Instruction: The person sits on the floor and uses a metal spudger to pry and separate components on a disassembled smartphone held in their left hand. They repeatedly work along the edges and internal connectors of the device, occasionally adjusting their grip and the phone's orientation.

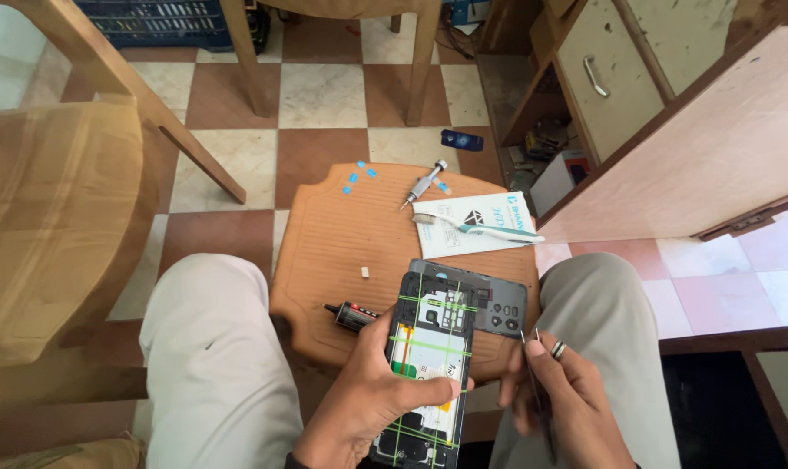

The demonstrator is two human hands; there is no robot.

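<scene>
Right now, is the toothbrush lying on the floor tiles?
No, the toothbrush lies on the white packet on the brown stool, beyond the opened phone in the left hand.

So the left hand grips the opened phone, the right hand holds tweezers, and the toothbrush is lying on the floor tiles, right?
Not quite. The left hand grips the opened phone and the right hand holds tweezers, but the head view shows the toothbrush lying on the brown stool, across a white packet.
</scene>
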